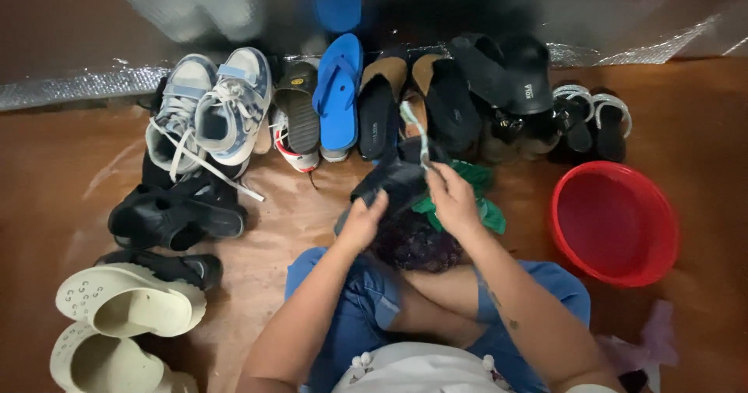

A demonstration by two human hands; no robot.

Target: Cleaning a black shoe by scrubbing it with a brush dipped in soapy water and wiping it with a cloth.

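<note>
Dark shoe [393,184] sat in the middle of the scene, raised off the brown floor [62,175] above the person's lap, just near of the row of footwear along the far wall. The left hand [363,223] gripped it from the near side, fingers curled around its edge. The right hand [452,198] was pinched on a pale toothbrush [415,132], whose head pointed far and up over the shoe. By the look of it the scrubbing was in hand on this one shoe; no foam or wetness could be made out on it, so how much of it was clean could not be judged. The blue-and-white sneakers [210,109], blue flip-flop [339,89], black sandals [175,214] and cream clogs [125,299] lay apart from both hands.

A green cloth [479,198] showed under the right hand, mostly covered. A dark purplish bundle [413,245] below the shoe was too dim to identify. The red basin [615,222] on the right looked empty, though shallow water could not be ruled out. The nearest clog and a pinkish thing at the near right corner were cut off by the frame.
</note>
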